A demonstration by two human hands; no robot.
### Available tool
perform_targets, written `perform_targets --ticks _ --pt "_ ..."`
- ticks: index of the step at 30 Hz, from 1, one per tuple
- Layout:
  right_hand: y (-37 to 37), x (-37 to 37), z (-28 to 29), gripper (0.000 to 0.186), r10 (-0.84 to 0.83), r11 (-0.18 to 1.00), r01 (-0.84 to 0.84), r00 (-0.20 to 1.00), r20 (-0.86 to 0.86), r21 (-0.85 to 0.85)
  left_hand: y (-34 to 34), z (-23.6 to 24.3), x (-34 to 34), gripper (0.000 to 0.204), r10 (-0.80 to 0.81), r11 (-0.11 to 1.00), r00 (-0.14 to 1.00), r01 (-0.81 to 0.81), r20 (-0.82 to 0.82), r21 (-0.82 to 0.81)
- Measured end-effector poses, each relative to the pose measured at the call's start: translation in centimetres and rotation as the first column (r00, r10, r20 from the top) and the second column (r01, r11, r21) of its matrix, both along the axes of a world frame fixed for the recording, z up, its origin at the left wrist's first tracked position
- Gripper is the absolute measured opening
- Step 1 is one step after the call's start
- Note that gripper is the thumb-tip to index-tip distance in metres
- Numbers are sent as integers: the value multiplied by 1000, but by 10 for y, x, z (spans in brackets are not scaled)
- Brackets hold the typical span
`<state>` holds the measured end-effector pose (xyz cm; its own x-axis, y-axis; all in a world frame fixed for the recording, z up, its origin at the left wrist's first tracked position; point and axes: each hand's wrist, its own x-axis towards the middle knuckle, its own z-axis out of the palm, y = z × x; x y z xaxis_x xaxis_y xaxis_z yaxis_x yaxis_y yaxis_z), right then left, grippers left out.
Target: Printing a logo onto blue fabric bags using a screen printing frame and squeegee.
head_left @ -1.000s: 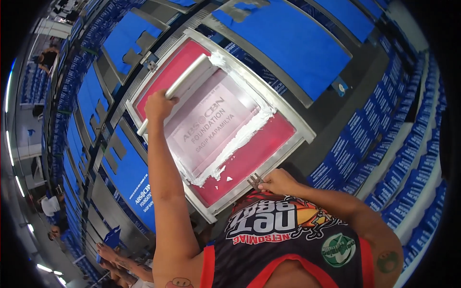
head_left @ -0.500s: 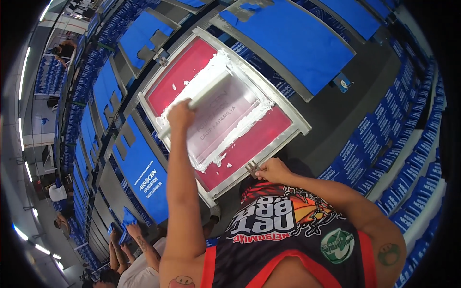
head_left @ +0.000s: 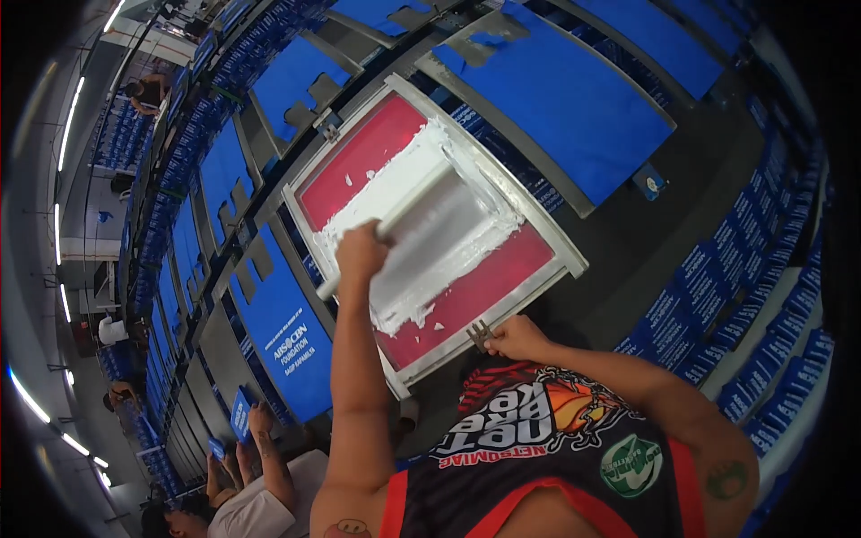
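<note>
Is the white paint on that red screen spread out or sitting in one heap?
Spread out: the white paint lies in uneven bands across the red screen, on both sides of the squeegee in the left hand.

Screen (head_left: pixel 484 287) has a pale metal frame, red mesh at both ends, lying skewed, thick ragged white paint (head_left: pixel 381 190) banked either side of a greyish middle, long pale squeegee (head_left: pixel 420 199) slanting across it, brown pronged bracket (head_left: pixel 479 335) at its near edge.
</note>
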<state>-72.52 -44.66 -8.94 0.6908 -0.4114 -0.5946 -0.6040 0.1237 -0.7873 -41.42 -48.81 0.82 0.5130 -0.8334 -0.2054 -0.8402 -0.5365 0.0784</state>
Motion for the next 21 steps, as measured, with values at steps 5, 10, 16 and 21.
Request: perform_targets --ticks 5,10,16,21 --pt "0 11 22 26 152 983 -157 987 -50 -94 -1 -79 50 12 -65 886 952 193 299 -421" --pt "-31 14 34 41 375 870 -444 877 -299 -214 12 -56 -20 24 -121 936 984 157 131 -314" --pt "-125 15 96 40 110 994 -109 992 68 -18 71 3 92 48 110 962 921 -194 -374 -194" --pt "-192 -9 35 56 -292 787 -17 870 -397 -617 135 -39 132 39 247 599 194 -801 -950 -8"
